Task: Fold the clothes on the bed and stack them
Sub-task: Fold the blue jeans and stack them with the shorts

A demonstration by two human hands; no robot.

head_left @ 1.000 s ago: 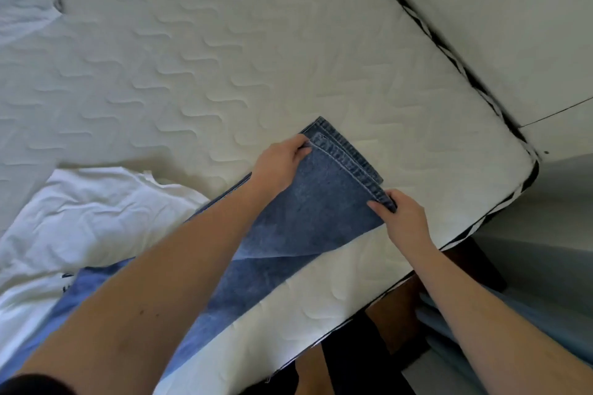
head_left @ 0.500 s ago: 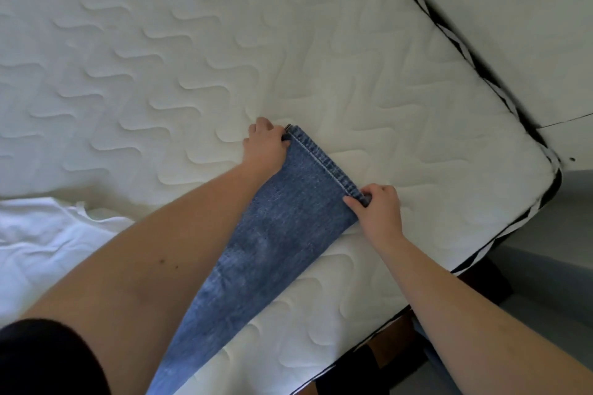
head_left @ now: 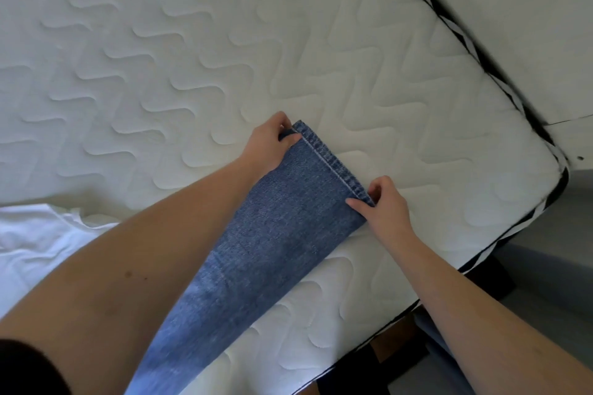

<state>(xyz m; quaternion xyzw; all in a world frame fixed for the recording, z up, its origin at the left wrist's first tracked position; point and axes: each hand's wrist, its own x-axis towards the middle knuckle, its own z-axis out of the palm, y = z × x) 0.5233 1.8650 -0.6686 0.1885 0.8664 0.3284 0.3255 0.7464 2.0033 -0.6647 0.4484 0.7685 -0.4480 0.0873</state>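
1. A pair of blue denim jeans (head_left: 282,234) lies stretched across a white quilted bed (head_left: 192,58). The legs seem to be laid one on the other, and they run from the lower left of the view up to a stitched hem near the middle.
2. The left hand (head_left: 272,141) pinches the far corner of the hem, thumb on top of the cloth and fingers curled at its edge.
3. The right hand (head_left: 382,202) pinches the near corner of the same hem, fingers curled round the denim's edge. The two hands are apart, one at each end of the hem.
4. The hem sits on the mattress, well in from the bed's striped border (head_left: 481,51) at the right.
5. A crumpled white garment (head_left: 41,240) lies at the left edge of the view, beside the left forearm, not yet folded.
6. The step in hand looks like squaring and flattening the leg ends before folding. To do it well, pull both corners evenly so the hem stays straight, keep the layers matched edge to edge, and smooth out slack before bringing the hem back toward the waist, which is out of view.
7. Denim is stiff and heavy, so a lopsided pull would likely skew the fold.
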